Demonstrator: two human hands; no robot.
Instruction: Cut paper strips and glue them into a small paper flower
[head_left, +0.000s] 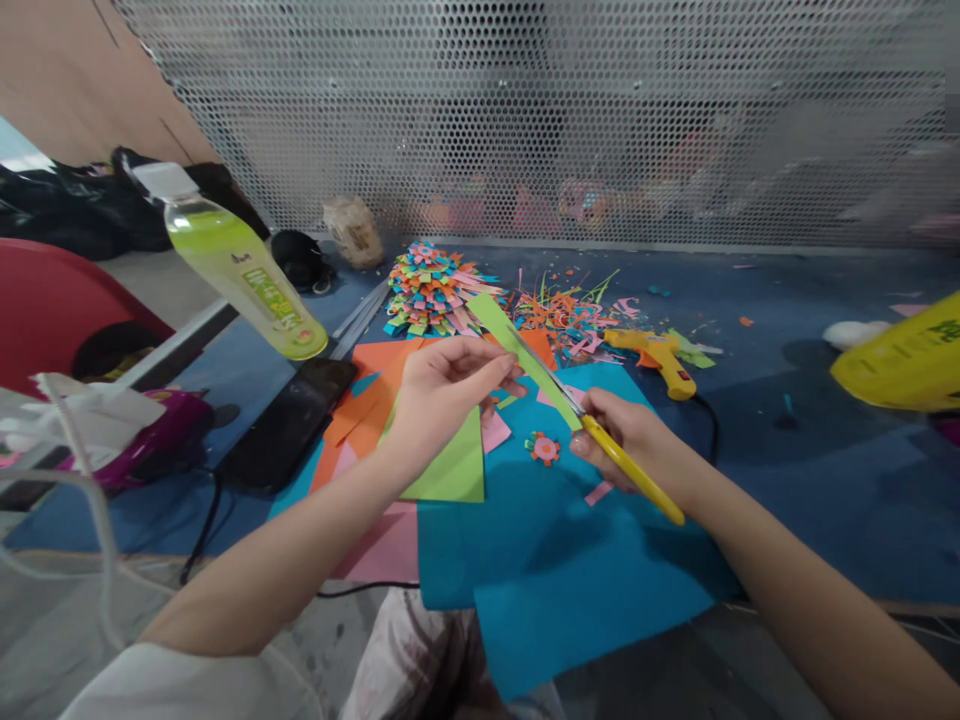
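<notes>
Green paper, a narrow strip, slants above the table in from its front edge, pinched by the left hand between thumb and bent fingers. Yellow-handled scissors lie along it, the right hand curled around their handles. Below, blue sheets overhang the front edge.

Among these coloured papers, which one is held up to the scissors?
The narrow light-green strip, raised between the left hand and the yellow-handled scissors; the wider light-green sheet and the others lie below.
</notes>
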